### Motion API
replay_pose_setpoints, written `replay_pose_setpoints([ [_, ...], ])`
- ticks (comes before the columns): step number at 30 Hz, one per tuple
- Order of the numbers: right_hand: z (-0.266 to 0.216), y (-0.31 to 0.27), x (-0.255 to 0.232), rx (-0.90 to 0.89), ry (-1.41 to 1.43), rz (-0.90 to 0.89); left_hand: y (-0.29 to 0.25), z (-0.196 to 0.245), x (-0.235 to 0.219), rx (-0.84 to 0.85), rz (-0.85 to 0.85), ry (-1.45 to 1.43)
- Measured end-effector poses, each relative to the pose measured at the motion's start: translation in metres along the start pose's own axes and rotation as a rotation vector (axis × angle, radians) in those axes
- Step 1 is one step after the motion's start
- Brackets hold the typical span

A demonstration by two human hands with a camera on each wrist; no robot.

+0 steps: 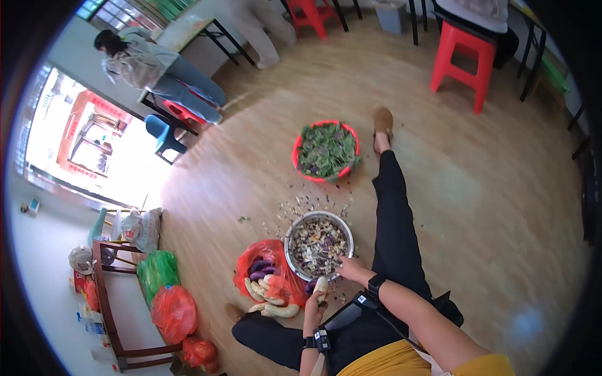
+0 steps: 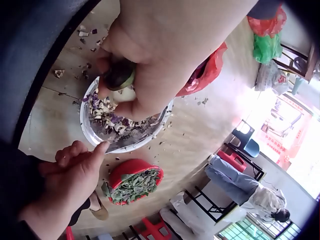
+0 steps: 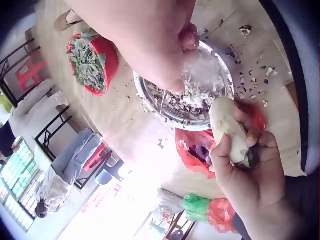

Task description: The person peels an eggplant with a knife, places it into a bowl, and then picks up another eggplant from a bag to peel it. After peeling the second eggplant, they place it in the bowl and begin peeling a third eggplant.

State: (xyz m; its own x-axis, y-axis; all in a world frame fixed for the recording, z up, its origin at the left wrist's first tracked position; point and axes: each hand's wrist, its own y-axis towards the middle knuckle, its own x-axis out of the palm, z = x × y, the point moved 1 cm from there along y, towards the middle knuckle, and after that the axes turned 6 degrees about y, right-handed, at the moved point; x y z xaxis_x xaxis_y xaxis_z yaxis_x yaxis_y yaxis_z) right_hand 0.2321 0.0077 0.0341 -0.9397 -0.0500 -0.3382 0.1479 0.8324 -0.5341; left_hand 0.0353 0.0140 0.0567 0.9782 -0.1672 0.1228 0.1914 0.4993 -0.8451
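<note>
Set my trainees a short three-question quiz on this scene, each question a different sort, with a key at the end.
1. Multiple choice: what does the metal bowl hold?
a) whole tomatoes
b) pale and purple scraps
c) white rice

2. Short answer: which hand grips the mostly peeled eggplant?

3. Fill the gap: leafy greens fill a ___ basin.

Key: 1. b; 2. the left hand; 3. red.

A pale wood-patterned floor point(image 1: 495, 200) spreads across the room, washed out on the left where daylight floods through a wide opening point(image 1: 128, 178). A white wall point(image 1: 47, 257) rises at near left behind a brown wooden frame point(image 1: 101, 301). A blue chair point(image 1: 162, 133) stands near the opening. Farther off are a black-legged table point(image 1: 185, 39), a barred window point(image 1: 111, 12), a grey bin point(image 1: 390, 19) and, at far right, a red stool point(image 1: 467, 47).
</note>
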Motion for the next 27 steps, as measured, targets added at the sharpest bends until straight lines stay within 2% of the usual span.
replay_pose_setpoints([
  [2,-0.005,-0.012,0.001,-0.063,-0.088,0.048,0.005,-0.004,-0.011,0.003,-0.03,-0.021],
  [4,-0.002,-0.009,0.015,-0.161,-0.135,0.075,0.006,-0.001,-0.021,0.013,-0.2,-0.15],
  [7,-0.01,-0.01,0.028,-0.199,-0.205,0.041,0.016,-0.001,-0.031,0.024,-0.162,-0.237],
  [10,-0.021,-0.018,0.027,-0.212,-0.295,0.046,0.013,-0.002,-0.022,0.123,-0.036,-0.07],
  [12,-0.028,-0.029,0.019,-0.165,-0.411,0.049,0.011,-0.002,-0.015,0.153,-0.044,-0.04],
  [14,-0.031,-0.033,0.017,-0.209,-0.386,0.078,0.005,-0.001,-0.009,0.161,-0.059,-0.084],
  [16,-0.029,-0.027,0.02,-0.103,-0.298,0.056,0.009,0.0,-0.004,0.174,-0.083,-0.129],
  [18,-0.03,-0.02,0.026,-0.174,-0.378,0.085,0.005,-0.002,-0.004,0.12,-0.097,-0.118],
  [20,-0.025,-0.014,0.036,-0.24,-0.445,0.115,0.012,-0.009,-0.013,0.085,-0.182,-0.129],
  [22,-0.022,-0.009,0.044,-0.214,-0.287,0.143,0.025,-0.017,-0.026,0.02,-0.222,-0.199],
  [23,-0.022,-0.007,0.046,-0.161,-0.288,0.065,0.03,-0.02,-0.029,0.039,-0.177,-0.22],
  [25,-0.027,-0.011,0.05,-0.144,-0.307,0.056,0.033,-0.022,-0.028,0.057,-0.139,-0.253],
  [27,-0.023,-0.001,0.062,-0.151,-0.302,0.019,0.03,-0.019,-0.026,0.098,0.002,-0.182],
])
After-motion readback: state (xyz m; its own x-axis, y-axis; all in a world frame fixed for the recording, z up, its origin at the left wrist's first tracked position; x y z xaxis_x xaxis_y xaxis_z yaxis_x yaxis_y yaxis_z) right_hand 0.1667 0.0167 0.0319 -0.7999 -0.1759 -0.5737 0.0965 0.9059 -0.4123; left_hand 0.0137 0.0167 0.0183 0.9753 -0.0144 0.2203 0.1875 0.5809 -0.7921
